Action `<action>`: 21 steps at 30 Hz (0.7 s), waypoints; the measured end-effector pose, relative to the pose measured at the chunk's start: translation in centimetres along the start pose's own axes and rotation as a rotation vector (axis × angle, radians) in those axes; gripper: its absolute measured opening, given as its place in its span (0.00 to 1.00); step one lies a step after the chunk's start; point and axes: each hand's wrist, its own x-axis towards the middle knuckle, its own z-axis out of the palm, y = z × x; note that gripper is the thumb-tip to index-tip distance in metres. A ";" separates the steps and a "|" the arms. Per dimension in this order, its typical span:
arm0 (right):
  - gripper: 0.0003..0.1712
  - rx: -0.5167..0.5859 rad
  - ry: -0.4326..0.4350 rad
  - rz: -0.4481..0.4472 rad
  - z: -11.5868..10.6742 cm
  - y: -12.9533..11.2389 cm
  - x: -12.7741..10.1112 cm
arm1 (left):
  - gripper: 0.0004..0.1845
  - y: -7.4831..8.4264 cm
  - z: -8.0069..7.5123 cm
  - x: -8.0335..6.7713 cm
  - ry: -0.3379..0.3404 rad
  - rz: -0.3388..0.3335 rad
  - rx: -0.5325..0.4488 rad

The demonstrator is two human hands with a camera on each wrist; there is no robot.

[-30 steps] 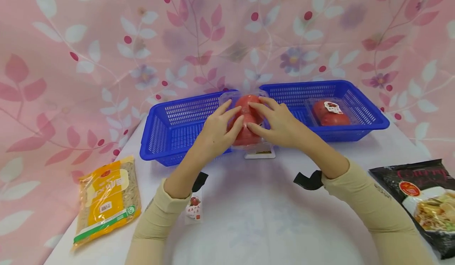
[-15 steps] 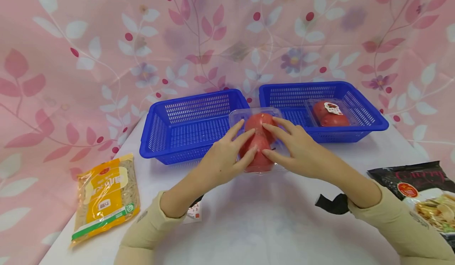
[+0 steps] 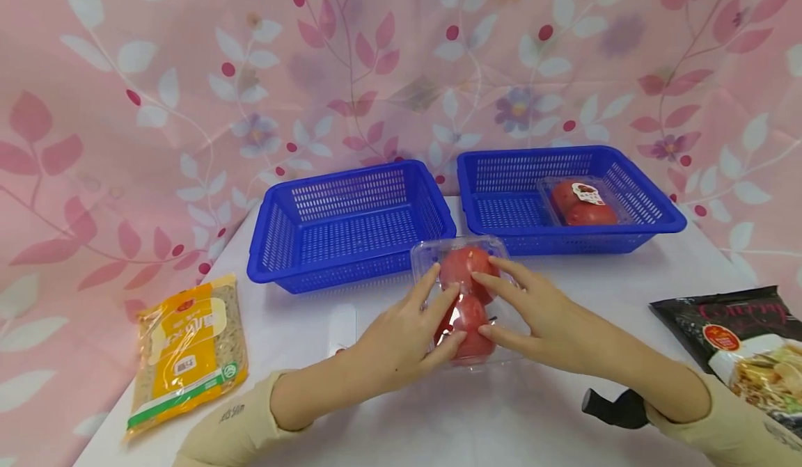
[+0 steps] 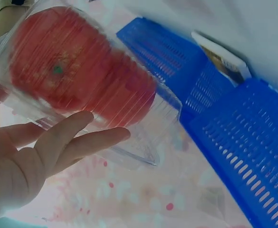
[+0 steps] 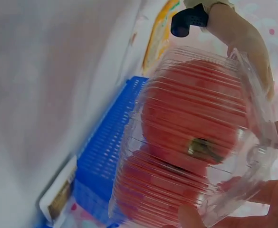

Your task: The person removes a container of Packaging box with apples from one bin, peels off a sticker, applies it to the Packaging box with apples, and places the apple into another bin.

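Both hands hold a clear plastic box of tomatoes (image 3: 465, 268), one from each side, in front of the two baskets. Large red tomatoes (image 5: 196, 109) show through the ribbed plastic, with a green stem. My left hand (image 3: 401, 338) has its fingers spread along the left side of the box; in the left wrist view the left fingers (image 4: 93, 142) touch the plastic edge. My right hand (image 3: 551, 321) grips the opposite side, its fingertips over the tomatoes in the head view. The far end of the box overlaps the left basket's front corner in this view.
A blue basket (image 3: 351, 265) stands at the back left. The right blue basket (image 3: 564, 237) contains another labelled pack of tomatoes (image 3: 583, 202). A yellow bag (image 3: 188, 355) lies at the left, a black noodle packet (image 3: 739, 335) at the right. A small white card (image 3: 342, 324) is partly behind the left arm.
Both hands have brought the box of tomatoes from between the baskets toward the body and slightly right, keeping their hold. The baskets and packets have stayed in place.
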 end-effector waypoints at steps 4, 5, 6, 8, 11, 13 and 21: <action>0.39 0.039 -0.056 0.030 0.8 0.1 -0.7 | 0.31 0.2 0.9 -0.9 -0.065 0.007 -0.016; 0.39 0.041 -0.065 0.036 1.0 0.1 -0.8 | 0.32 0.2 1.0 -1.0 -0.084 0.004 -0.022; 0.39 0.047 -0.076 0.044 1.1 0.1 -0.9 | 0.32 0.2 1.2 -1.2 -0.103 0.001 -0.033; 0.39 0.053 -0.084 0.053 1.4 0.1 -1.1 | 0.32 0.2 1.4 -1.4 -0.136 -0.005 -0.049; 0.38 0.062 -0.094 0.062 1.8 0.2 -1.2 | 0.33 0.0 1.8 -1.7 -0.173 -0.009 -0.077; 0.38 0.076 -0.104 0.066 2.2 0.3 -1.3 | 0.33 -0.2 2.0 -1.8 -0.191 -0.011 -0.092; 0.37 0.129 -0.144 0.085 3.7 0.9 -1.7 | 0.33 -0.9 3.1 -2.4 -0.248 -0.001 -0.126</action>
